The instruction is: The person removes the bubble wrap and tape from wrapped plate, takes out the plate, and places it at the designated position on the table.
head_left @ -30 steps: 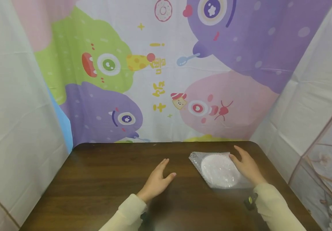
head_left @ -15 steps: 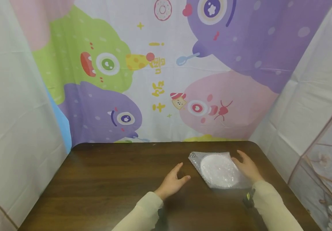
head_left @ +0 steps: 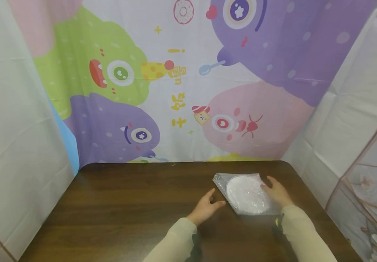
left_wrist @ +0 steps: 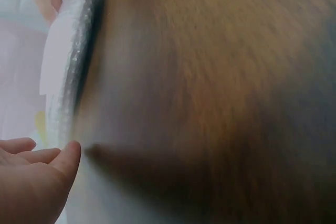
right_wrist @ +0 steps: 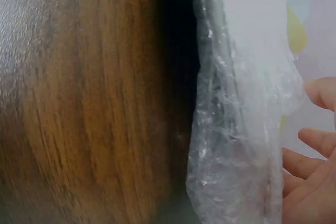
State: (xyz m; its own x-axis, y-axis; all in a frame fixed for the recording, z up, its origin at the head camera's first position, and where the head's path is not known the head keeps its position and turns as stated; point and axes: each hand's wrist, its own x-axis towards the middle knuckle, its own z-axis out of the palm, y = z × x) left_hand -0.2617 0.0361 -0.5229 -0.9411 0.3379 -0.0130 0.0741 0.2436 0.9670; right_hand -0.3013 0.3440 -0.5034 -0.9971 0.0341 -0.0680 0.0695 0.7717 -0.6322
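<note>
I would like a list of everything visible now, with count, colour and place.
Table: one, brown, foreground.
Backdrop: one, multicoloured cartoon print, behind table.
Side hangings: at least two, pale, left and right.
Bubble wrap: one, clear, on table, right half.
Round thing: one, white, seen within bubble wrap.
Sleeves: two, pale, at bottom.
Wrist items: two, dark, at sleeve ends, partly hidden.
Left grip: one bare hand, at bubble wrap's left.
Right grip: one bare hand, at bubble wrap's right.

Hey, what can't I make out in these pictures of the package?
Head view: the underside of the package, hidden by its top.
Head view: the dark thing beneath the right sleeve, too blurred to identify.
Left wrist view: part of the left hand, beyond the left edge.
Right wrist view: part of the right hand, beyond the right edge.
</note>
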